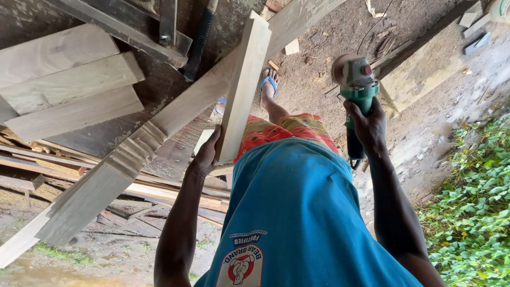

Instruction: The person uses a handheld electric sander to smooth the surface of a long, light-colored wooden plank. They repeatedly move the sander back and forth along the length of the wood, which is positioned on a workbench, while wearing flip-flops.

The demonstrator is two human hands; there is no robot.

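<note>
At the upper left of the frame, pale boards [69, 85] are lying stacked on a dark bench [159, 90]. At centre, the left hand [208, 153] is clasping the near end of a short plank [243, 87]; stiff and seemingly light, it is gripped best by its edges. Right of centre, the right hand [367, 125] is wrapping tightly around a green angle grinder [357, 87], probably weighty, best held by its body.
</note>
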